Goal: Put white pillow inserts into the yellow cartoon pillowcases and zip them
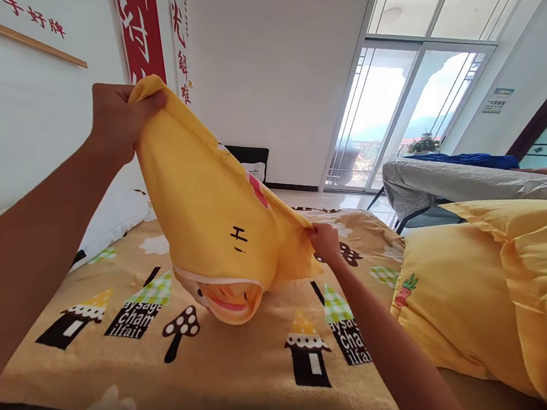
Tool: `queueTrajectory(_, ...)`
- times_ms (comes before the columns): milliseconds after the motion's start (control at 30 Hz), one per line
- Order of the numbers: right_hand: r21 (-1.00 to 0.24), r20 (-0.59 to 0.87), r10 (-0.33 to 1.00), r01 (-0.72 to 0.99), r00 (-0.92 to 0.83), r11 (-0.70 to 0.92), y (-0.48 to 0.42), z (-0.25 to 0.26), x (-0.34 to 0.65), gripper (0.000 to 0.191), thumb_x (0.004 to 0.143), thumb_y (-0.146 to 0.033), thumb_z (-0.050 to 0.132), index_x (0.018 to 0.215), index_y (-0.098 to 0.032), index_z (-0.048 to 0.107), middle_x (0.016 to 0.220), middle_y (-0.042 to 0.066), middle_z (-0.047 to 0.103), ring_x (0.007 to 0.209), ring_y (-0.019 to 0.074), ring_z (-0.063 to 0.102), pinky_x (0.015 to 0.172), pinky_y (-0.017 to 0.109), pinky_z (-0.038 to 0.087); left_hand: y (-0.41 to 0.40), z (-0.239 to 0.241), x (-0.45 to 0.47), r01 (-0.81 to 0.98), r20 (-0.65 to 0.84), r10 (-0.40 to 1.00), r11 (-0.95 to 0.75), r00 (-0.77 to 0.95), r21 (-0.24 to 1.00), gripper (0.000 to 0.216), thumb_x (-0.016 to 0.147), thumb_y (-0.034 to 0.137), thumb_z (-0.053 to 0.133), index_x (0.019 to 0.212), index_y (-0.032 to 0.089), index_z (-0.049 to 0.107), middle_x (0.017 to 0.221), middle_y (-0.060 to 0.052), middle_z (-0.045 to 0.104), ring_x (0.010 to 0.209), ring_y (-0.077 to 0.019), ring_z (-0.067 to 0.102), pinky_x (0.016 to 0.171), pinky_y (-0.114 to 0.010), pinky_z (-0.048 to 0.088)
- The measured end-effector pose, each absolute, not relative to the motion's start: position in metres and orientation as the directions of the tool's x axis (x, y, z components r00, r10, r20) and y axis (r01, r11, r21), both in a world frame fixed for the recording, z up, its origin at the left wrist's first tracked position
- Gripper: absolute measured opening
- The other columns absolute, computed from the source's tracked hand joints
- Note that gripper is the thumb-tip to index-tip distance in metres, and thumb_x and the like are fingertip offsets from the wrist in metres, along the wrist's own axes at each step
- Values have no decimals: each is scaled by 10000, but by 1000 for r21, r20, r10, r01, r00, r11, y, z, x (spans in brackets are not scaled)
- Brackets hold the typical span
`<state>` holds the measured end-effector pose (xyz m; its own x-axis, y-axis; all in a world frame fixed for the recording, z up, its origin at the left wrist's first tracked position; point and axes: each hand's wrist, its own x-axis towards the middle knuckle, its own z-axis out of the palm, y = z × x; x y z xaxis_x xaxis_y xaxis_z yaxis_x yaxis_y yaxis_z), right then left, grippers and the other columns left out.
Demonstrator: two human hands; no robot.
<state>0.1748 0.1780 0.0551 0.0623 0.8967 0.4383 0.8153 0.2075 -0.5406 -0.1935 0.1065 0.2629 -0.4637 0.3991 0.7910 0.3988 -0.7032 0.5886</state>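
A yellow pillowcase [208,187] with "Hi" and a smiling face printed on it hangs stretched between my hands, above the bed. My left hand [122,117], raised high at the left, grips one corner. Lower and to the right, my right hand [326,242] pinches another edge. The fabric sags between the two grips, and its lower part droops near the patterned blanket [232,372]. Whether anything is inside the pillowcase I cannot tell.
Yellow pillows [456,295] with a carrot print are piled at the right. A white pillow [116,215] lies by the left wall. Further back stand a table [427,179] under a grey cover with blue cloth on it, and glass sliding doors [380,112].
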Motion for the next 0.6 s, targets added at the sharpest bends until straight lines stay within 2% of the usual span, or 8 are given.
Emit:
queueTrajectory(100,-612,487,873,725,31,316,172,78,199,230,820,-310,459,765,-171,634,727,36,630,716,177,557,620,264,387,103,261,-223,392,763,366,-693,-532,605,232,644,165,791,618,110,567,632,34,487,577,-68,458,672,-330,535)
queueTrajectory(200,-798,493,870,388,-20,461,158,99,218,293,783,-471,541,868,-203,623,790,15,651,688,162,578,610,264,444,99,259,-244,307,715,413,-698,-565,646,199,645,134,784,668,96,590,688,12,571,634,-89,541,773,-378,556)
queueTrajectory(267,-847,496,867,190,-52,496,148,107,226,375,745,-547,599,921,-217,627,806,18,658,681,169,593,601,275,464,97,259,-254,243,689,475,-698,-547,674,172,649,100,771,721,91,615,746,-9,621,697,-109,590,826,-394,556)
queueTrajectory(333,-819,510,851,231,-125,525,138,109,226,488,756,-602,596,1076,-234,619,895,39,672,747,196,621,631,298,488,96,258,-260,198,675,505,-702,-538,684,158,656,67,754,757,89,634,791,-21,647,730,-114,616,865,-396,550)
queueTrajectory(400,-680,554,807,447,-207,581,132,102,222,673,734,-618,635,1294,-260,528,1045,71,659,869,242,628,703,345,509,97,257,-263,177,655,503,-701,-564,691,150,656,37,743,754,91,643,805,-24,656,728,-111,629,886,-389,546)
queueTrajectory(467,-414,618,735,678,-281,608,129,88,216,846,713,-586,689,1442,-289,380,1175,95,610,949,274,610,760,386,509,97,255,-265,165,631,506,-688,-588,706,148,651,19,737,740,96,647,804,-24,661,721,-112,636,879,-379,551)
queueTrajectory(533,-148,660,659,799,-360,583,129,71,211,796,795,-561,628,1483,-321,310,1206,101,579,920,265,609,737,386,510,97,252,-267,159,614,519,-673,-594,723,150,646,16,736,732,102,648,798,-24,663,713,-117,638,852,-371,563)
queueTrajectory(600,21,676,597,822,-431,569,130,55,209,603,904,-523,492,1462,-339,356,1161,92,587,846,228,616,673,346,506,96,251,-269,165,601,528,-654,-600,738,148,640,32,748,723,105,650,785,-24,660,693,-119,632,833,-375,569)
